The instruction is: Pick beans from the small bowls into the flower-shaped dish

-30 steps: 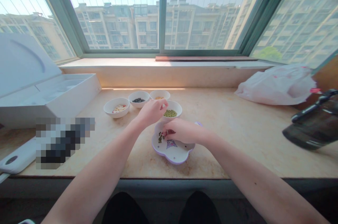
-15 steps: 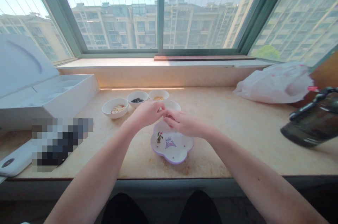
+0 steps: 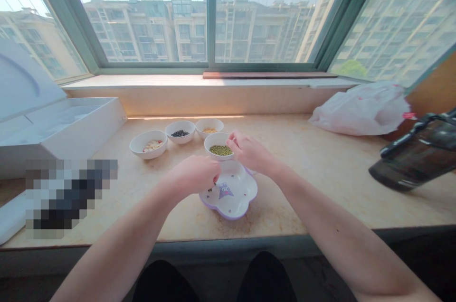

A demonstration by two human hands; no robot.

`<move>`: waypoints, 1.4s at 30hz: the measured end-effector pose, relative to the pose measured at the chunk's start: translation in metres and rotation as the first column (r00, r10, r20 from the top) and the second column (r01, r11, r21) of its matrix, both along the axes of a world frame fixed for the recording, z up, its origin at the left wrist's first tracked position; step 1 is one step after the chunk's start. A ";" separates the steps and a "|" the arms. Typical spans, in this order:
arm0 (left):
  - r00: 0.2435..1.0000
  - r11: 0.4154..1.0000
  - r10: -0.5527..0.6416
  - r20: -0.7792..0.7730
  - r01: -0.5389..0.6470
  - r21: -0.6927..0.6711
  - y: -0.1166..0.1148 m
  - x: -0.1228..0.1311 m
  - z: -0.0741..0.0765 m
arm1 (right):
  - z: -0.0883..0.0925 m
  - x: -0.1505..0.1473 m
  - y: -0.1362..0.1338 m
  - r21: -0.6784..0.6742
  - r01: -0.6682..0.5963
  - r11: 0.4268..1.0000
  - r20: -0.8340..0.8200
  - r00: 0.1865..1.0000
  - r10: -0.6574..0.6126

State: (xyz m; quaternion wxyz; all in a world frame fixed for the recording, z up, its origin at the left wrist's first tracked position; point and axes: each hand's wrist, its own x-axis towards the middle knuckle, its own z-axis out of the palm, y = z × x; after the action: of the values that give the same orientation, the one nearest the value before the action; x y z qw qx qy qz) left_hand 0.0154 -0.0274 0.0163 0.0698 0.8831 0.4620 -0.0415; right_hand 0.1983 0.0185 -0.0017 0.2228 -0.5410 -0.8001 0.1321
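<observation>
A white scalloped plate (image 3: 242,202) with a purple edge and a cartoon figure lies in front of me. My left hand (image 3: 194,174) is over its left side, fingers pinched and pointing down. Small green mung beans (image 3: 209,190) show just under those fingertips; the hand covers part of the group. Behind the plate stands a white bowl (image 3: 210,139) of mung beans (image 3: 221,150). My right hand (image 3: 251,151) is at the bowl's right rim, fingers curled together over the edge. What its fingertips hold, if anything, is hidden.
Farther back stand three white bowls: one with pale slices (image 3: 153,145), one with black beans (image 3: 180,134), one with yellowish grains (image 3: 209,130). An open white box (image 3: 81,124) is at left, a plastic bag (image 3: 359,109) and dark jug (image 3: 402,164) at right.
My hands were together above the bowl and have moved apart. The left came down to the plate's left side; the right went to the bowl's right rim. The view shifted slightly.
</observation>
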 end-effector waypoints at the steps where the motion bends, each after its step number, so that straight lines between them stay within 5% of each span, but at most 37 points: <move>1: 0.999 1.000 -0.006 -0.033 0.007 0.007 0.000 0.002 0.000 | 0.001 0.000 0.000 0.003 0.014 1.000 0.002 1.000 -0.014; 11: 0.995 0.999 -0.009 0.101 0.005 0.038 0.001 0.003 -0.010 | -0.003 0.001 0.004 0.044 0.032 0.999 0.021 0.999 -0.033; 17: 0.998 0.996 -0.039 -0.047 0.042 0.073 0.000 0.008 -0.009 | -0.008 0.001 0.008 0.048 0.024 0.999 0.043 0.999 -0.026; 22: 0.999 0.994 -0.010 0.042 0.005 0.108 -0.001 0.010 -0.015 | -0.008 0.000 0.006 0.060 0.024 0.998 0.035 0.999 -0.026; 27: 0.998 0.996 -0.055 0.036 0.053 0.073 0.005 0.005 -0.002 | -0.003 0.001 0.004 0.073 0.014 0.997 0.007 1.000 -0.015; 33: 0.956 0.985 0.039 0.291 -0.086 0.152 0.029 -0.012 0.014 | 0.006 0.003 -0.002 0.077 -0.046 0.996 -0.039 0.998 0.049; 42: 0.868 0.930 0.126 0.481 -0.272 0.247 0.051 -0.013 -0.005 | 0.004 0.000 -0.010 -0.066 -0.299 0.952 0.034 0.953 0.302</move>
State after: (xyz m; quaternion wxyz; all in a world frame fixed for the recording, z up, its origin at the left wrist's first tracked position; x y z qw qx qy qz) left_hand 0.0020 0.0236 0.0116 0.0425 0.8148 0.5228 0.2470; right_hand 0.1988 0.0081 0.0026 0.1664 -0.4222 -0.8734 0.1766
